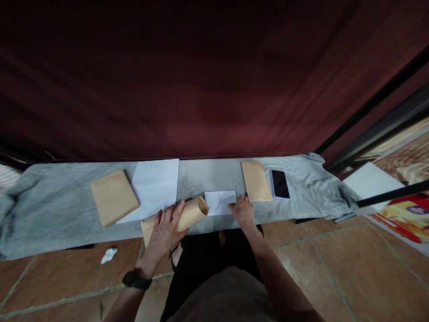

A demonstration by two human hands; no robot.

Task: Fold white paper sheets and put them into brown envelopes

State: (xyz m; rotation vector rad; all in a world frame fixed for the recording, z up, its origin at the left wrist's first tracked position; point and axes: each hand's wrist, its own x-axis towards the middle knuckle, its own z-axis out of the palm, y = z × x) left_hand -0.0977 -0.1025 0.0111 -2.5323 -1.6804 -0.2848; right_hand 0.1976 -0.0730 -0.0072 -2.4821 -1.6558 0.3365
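Observation:
My left hand [166, 230] is curled around a brown envelope [189, 213] whose open mouth bulges toward the right. My right hand [241, 209] pinches the right edge of a folded white paper [219, 201] lying at that mouth. Both rest on a grey cloth [50, 214] spread over a low ledge. A black watch sits on my left wrist.
A stack of brown envelopes [114, 197] and white sheets [154, 181] lie at the left. Another brown envelope stack [256, 181] and a black phone [279, 183] lie at the right. A dark red curtain hangs behind. A crumpled white scrap [109, 255] lies on the tiled floor.

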